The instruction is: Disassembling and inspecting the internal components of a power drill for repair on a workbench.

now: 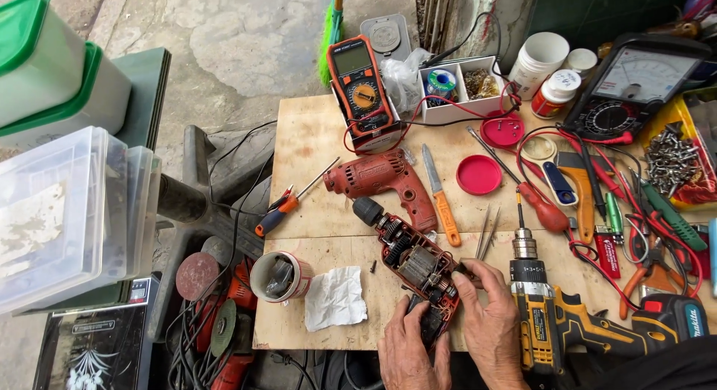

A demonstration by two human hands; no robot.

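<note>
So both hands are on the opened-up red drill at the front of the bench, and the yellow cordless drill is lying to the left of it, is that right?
Not quite. Both hands, left hand and right hand, are on the opened red drill, but the yellow cordless drill lies to its right, not its left. A white crumpled paper lies on its left. The head view shows this.

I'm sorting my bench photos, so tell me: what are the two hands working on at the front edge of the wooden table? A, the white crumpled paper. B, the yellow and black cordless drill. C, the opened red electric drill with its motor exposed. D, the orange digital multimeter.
C: the left hand and right hand both grip the opened red electric drill, whose motor and wiring lie bare.
</note>
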